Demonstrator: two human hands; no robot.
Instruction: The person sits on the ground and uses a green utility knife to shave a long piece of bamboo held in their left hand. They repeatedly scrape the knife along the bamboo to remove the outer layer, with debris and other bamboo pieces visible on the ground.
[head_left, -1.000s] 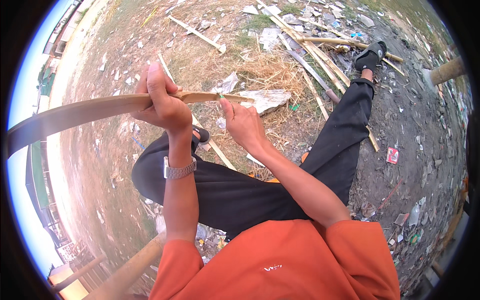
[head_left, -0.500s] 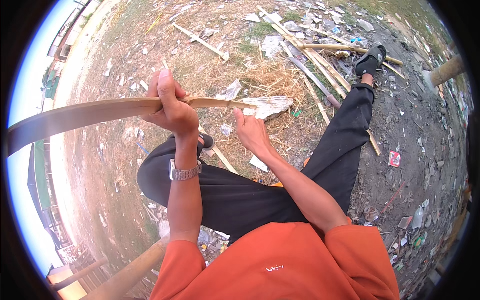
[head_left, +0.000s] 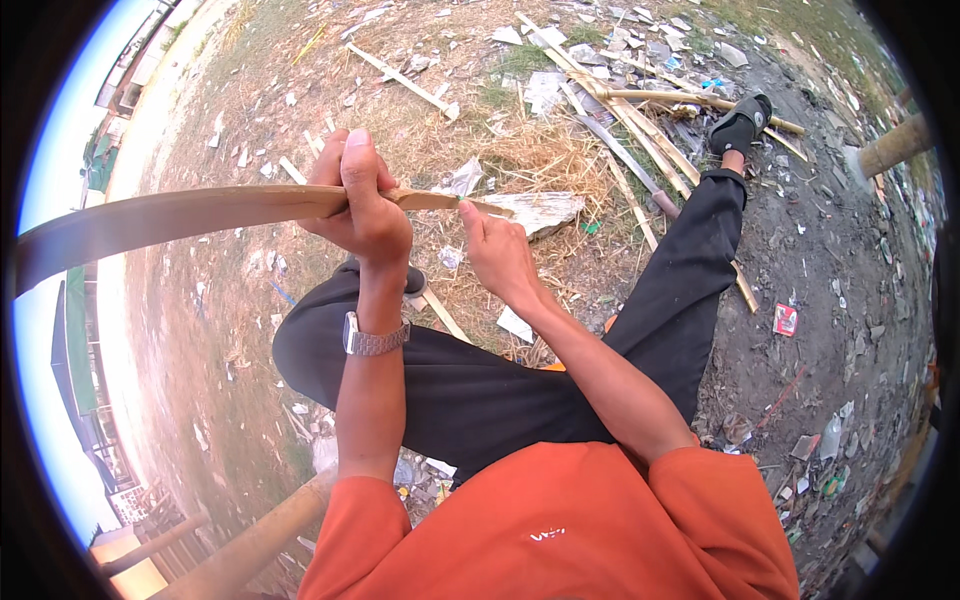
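A long, flat bamboo strip [head_left: 210,205] runs from the left rim across to the middle, bending slightly. My left hand [head_left: 362,205] is wrapped round it near its right end, thumb up, with a metal watch on that wrist. Close to the strip's narrow right end, my right hand [head_left: 497,255] has its fingers curled in. Its thumb tip meets the strip's narrow part. Whatever lies inside the right fist is hidden.
A weathered pale board [head_left: 540,212] lies on dry grass beyond my right hand. Several split bamboo pieces [head_left: 640,125] are piled ahead. My legs in black trousers [head_left: 480,390] spread below my arms. A bamboo pole [head_left: 895,145] stands at right; another pole [head_left: 265,535] is at lower left.
My left hand has shifted a little to the right. My right hand has risen slightly, and its thumb now meets the strip.
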